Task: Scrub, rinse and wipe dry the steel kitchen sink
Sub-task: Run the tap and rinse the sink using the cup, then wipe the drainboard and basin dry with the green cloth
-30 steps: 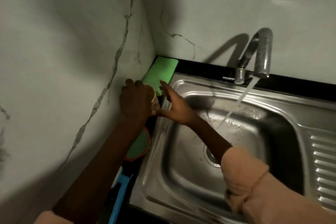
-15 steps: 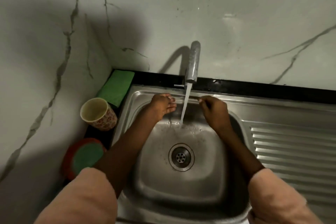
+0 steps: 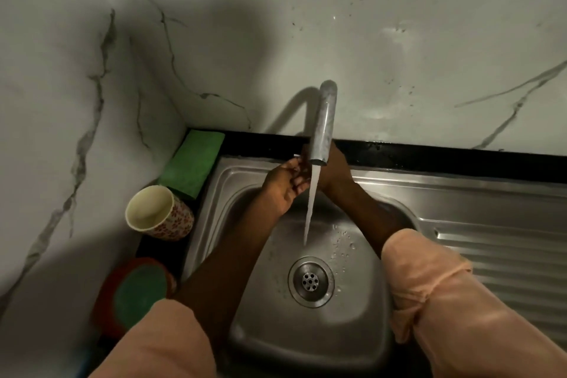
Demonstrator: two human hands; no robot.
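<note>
Steel kitchen sink [image 3: 310,328] is set in the black counter [image 3: 429,158] below the curved steel tap [image 3: 322,126], which is running into the basin. Left hand [image 3: 280,186], fingers relaxed and spread, is just left of the stream. Right hand [image 3: 336,172] is behind the spout; can't tell its grip. Floral cup [image 3: 159,213] and green cloth [image 3: 193,163] sit left of the sink.

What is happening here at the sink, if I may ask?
A person stands over the steel sink with the tap running. Both hands are up under the spout: the left hand beside the water stream, the right hand behind it, partly hidden. Neither visibly holds anything. A green cloth and a cup sit unused on the left.
</note>
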